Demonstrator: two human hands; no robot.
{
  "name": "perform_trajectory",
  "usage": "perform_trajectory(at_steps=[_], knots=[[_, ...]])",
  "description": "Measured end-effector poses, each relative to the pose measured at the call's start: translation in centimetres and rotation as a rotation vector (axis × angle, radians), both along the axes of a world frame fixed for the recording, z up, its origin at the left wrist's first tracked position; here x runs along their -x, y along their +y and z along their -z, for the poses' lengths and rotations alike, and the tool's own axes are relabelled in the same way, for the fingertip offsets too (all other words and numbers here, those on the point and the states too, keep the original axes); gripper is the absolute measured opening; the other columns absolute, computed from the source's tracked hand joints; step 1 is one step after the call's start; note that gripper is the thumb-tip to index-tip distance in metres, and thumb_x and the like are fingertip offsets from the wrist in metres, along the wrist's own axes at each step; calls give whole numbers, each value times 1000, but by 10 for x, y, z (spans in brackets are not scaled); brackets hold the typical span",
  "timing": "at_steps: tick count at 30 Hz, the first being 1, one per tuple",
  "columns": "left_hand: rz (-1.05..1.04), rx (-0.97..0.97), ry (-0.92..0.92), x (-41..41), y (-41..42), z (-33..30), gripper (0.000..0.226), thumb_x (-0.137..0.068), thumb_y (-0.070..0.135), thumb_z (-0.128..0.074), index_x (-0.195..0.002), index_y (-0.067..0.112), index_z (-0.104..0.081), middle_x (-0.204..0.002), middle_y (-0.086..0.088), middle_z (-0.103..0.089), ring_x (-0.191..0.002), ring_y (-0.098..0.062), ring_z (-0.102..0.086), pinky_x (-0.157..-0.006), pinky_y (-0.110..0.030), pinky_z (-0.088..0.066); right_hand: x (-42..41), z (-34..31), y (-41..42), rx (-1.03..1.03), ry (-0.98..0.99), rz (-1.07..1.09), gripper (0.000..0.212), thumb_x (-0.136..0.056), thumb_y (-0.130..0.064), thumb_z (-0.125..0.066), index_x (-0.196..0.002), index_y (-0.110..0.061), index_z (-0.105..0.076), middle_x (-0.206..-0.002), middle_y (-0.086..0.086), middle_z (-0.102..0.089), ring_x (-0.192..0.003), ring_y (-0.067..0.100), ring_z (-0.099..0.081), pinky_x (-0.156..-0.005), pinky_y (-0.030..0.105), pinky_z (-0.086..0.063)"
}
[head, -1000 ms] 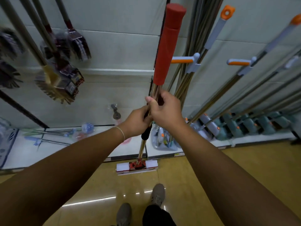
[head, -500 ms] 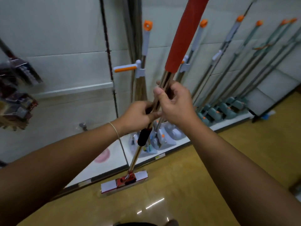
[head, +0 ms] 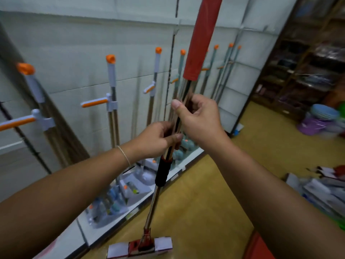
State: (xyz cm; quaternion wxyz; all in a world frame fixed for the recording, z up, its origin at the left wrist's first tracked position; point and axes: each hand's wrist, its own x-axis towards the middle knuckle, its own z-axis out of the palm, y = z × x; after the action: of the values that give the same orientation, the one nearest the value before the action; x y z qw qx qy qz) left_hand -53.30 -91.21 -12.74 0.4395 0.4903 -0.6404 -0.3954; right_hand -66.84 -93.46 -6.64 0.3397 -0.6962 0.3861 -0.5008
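I hold a mop upright in front of me. Its red foam grip [head: 201,38] runs up out of the frame, a shiny metal pole with a black collar [head: 162,172] leads down, and the flat white and red mop head [head: 140,248] rests on the yellow floor. My left hand [head: 155,140] grips the metal pole just above the black collar. My right hand [head: 198,118] grips the pole a little higher, thumb up, just below the red grip.
Several mops with orange and white handles [head: 112,86] lean against the white wall on a low white ledge [head: 130,202]. Dark shelving [head: 306,75] stands at the right, with plastic basins [head: 321,118] and packaged goods [head: 317,189] on the floor.
My view has swung to the right along the wall, bringing the shelving and floor goods into sight. The mop head now sits lower in the frame. Both hands keep their grip on the pole.
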Motion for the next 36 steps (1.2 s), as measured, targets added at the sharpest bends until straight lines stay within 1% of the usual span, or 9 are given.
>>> perform_trajectory(at_steps=[3,8,13,17,21,27,29,31,36], knots=[[30,58,-25,42,-27,-9,3,-93,15,-60,-92,12,-60,-81,-9,-70,-76,-20,-70,-75,-37,-57,39,-13,-21,29,48,39,10,-88,-29,-70,-91,-19,-72,-84,17,-74,-80,31,-71,-72,52,-58],[102,153,6,99,-80,-33,12,-92,17,-61,-97,7,-62,-83,-11,-71,-79,-17,-70,-75,-30,-56,92,-44,-59,92,52,127,13,-90,-23,-68,-96,-13,-72,-87,17,-74,-83,34,-70,-72,52,-57],[208,223,-12,151,-153,-57,26,-90,27,-64,-98,2,-63,-88,-14,-73,-83,-22,-71,-76,-36,-55,143,-71,-104,139,35,235,9,-93,-13,-63,-96,-6,-69,-89,18,-74,-86,31,-71,-79,51,-57],[298,238,14,191,-219,-64,28,-90,30,-65,-100,4,-64,-87,-10,-73,-83,-20,-72,-79,-43,-56,181,-79,-152,143,20,298,6,-97,-11,-58,-97,-14,-63,-93,11,-74,-87,17,-73,-81,37,-61],[424,187,33,223,-290,-64,30,-86,41,-63,-98,14,-66,-89,-7,-73,-88,-19,-71,-86,-50,-55,207,-78,-209,148,21,388,5,-99,-9,-55,-101,-9,-60,-93,7,-73,-84,8,-73,-75,22,-59],[577,97,62,262,-394,-78,19,-93,34,-60,-99,17,-67,-92,-2,-75,-93,-13,-70,-95,-47,-50,234,-93,-298,120,40,522,9,-98,-9,-56,-97,-17,-60,-94,11,-73,-87,17,-73,-77,30,-60],[612,99,94,276,-419,-86,16,-94,29,-59,-99,15,-67,-91,-4,-74,-92,-15,-71,-95,-46,-51,246,-99,-323,119,49,570,11,-98,-11,-56,-94,-21,-60,-94,13,-73,-91,22,-72,-81,39,-60],[612,102,134,292,-439,-92,16,-95,25,-59,-102,12,-65,-91,-5,-73,-89,-16,-71,-91,-42,-54,258,-105,-346,109,62,606,8,-98,-14,-57,-96,-22,-60,-95,11,-73,-92,22,-72,-84,43,-59],[652,128,133,330,-490,-103,19,-96,19,-56,-106,4,-63,-90,-6,-70,-80,-11,-70,-74,-21,-56,295,-113,-398,98,10,638,8,-97,-21,-59,-99,-26,-53,-96,7,-74,-90,14,-73,-85,37,-58]])
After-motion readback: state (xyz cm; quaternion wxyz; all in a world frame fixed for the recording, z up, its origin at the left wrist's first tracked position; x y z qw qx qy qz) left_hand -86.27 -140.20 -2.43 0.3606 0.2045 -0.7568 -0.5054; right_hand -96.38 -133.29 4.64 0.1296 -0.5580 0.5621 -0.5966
